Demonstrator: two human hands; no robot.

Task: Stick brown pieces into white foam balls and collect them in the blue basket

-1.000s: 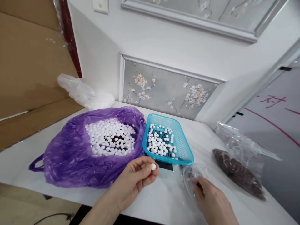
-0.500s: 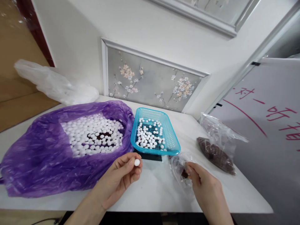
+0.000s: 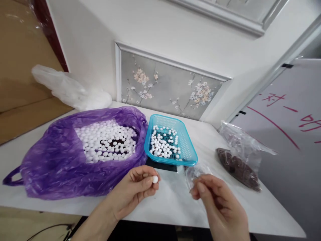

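Between the thumb and fingers of my left hand [image 3: 137, 189] is a small white ball [image 3: 155, 179], held over the table in front of the blue basket [image 3: 190, 147]. My right hand [image 3: 220, 204] is pinched closed over a clear plastic bag [image 3: 200, 170]; what lies between its fingertips is hidden. Many white balls [image 3: 160, 147] lie on the basket's floor. To the left, a purple plastic bag [image 3: 65, 167] lies open, with a heap of the same white balls [image 3: 100, 137] and some dark stuff showing in a gap among them.
A clear bag of brown grains [image 3: 238, 167] lies on the right of the white table [image 3: 273, 207]. Crumpled translucent plastic [image 3: 82, 97] sits at the back left, beside cardboard [image 3: 22, 67]. A flower picture [image 3: 170, 83] leans at the back, and a whiteboard [image 3: 296, 134] stands at right.
My right hand has drawn back slightly toward me, its fingertips still pinched. My left hand keeps its hold on the ball. The whole view has shifted a little.
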